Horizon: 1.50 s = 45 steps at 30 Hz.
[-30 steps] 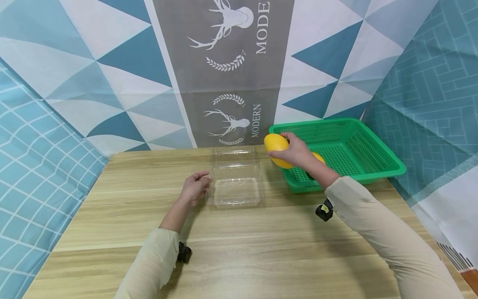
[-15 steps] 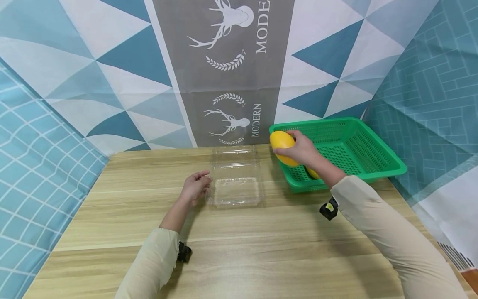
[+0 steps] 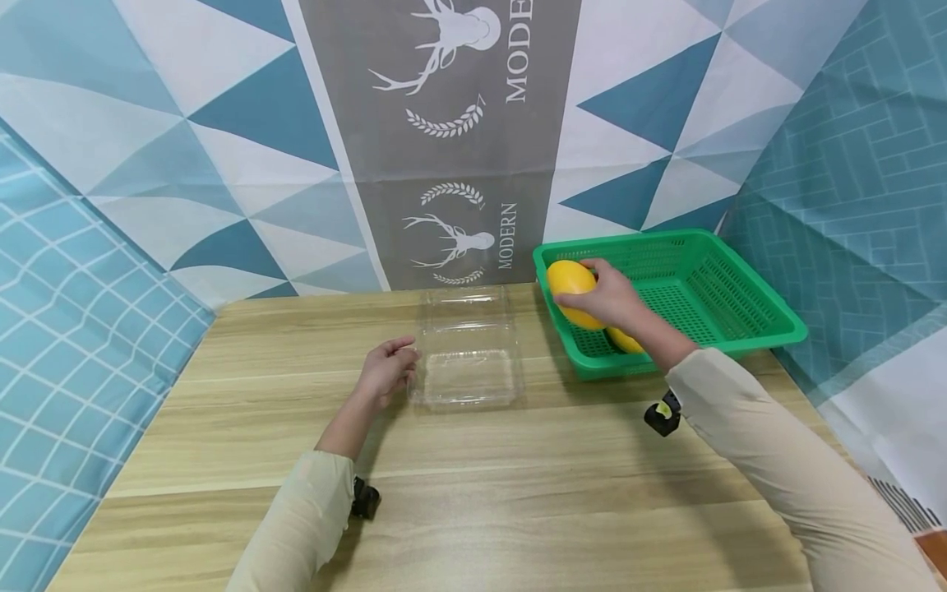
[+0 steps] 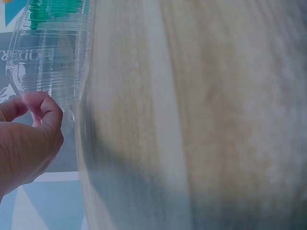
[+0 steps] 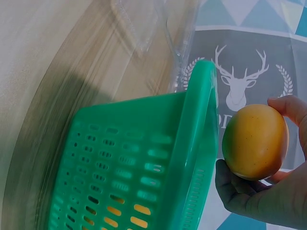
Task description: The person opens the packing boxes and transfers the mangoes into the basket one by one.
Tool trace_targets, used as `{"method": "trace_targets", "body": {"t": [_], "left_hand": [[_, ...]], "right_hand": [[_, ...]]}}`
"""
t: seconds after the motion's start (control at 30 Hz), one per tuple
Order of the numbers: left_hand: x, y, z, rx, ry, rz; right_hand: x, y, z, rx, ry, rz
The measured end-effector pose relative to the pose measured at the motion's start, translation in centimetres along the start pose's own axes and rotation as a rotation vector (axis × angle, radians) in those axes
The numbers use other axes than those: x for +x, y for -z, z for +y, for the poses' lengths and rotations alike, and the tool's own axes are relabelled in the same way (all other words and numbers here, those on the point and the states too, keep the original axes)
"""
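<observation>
My right hand point(image 3: 617, 298) grips a yellow mango point(image 3: 571, 284) over the left side of the green basket point(image 3: 787, 329). In the right wrist view the mango point(image 5: 255, 142) sits between thumb and fingers, above the basket's rim point(image 5: 197, 103). Another yellow fruit point(image 3: 625, 339) lies inside the basket, partly hidden by my right hand and wrist. A clear plastic clamshell box point(image 3: 468, 403) stands unfolded on the table, its lid point(image 3: 468, 308) toward the wall. At its left edge my left hand point(image 3: 386, 372) pinches the rim between thumb and finger, as the left wrist view shows.
The wooden table point(image 3: 459, 501) ends at a patterned backdrop point(image 3: 459, 148) behind the box and basket. Tiled-pattern cloths hang at the left point(image 3: 66, 353) and right point(image 3: 858, 214). The basket stands at the table's back right.
My right hand has moved a little to the right with the mango, from beside the basket's left rim to over its inside. The left hand and the clamshell box have stayed put.
</observation>
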<state>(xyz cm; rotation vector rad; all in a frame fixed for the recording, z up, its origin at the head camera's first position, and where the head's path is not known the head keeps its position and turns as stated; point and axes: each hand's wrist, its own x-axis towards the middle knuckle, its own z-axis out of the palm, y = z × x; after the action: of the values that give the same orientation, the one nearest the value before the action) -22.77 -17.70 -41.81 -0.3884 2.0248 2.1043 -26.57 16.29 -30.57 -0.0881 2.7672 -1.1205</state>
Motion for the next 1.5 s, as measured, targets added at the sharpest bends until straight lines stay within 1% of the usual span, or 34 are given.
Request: {"method": "trace_targets", "body": {"t": [0.3,0.6,0.87,1.13,1.17,1.33,1.5], "left_hand": [[0.0,0.0,0.0,0.002,-0.002,-0.006],[0.1,-0.1,-0.1,-0.003,-0.009,0.004],[0.1,0.0,-0.1,-0.002,-0.004,0.005],[0.2,0.0,-0.1,0.004,-0.006,-0.003],[0.0,0.0,0.1,0.005,-0.005,-0.009],[-0.1,0.0,0.2,-0.002,0.003,-0.017],[0.1,0.1,-0.1,0.011,-0.005,-0.002]], "right_hand": [[0.1,0.5,0.6,0.0,-0.025,0.003],[0.2,0.8,1.1,-0.004,-0.025,0.009],[0.3,1.1,2.0,-0.007,-0.031,0.007],[0.3,1.5,2.6,-0.014,-0.052,0.007],[0.3,1.5,2.6,-0.015,-0.053,0.007],[0.3,1.6,2.8,-0.017,-0.062,0.011],[0.3,1.7,3.2,-0.023,-0.072,0.013]]}}
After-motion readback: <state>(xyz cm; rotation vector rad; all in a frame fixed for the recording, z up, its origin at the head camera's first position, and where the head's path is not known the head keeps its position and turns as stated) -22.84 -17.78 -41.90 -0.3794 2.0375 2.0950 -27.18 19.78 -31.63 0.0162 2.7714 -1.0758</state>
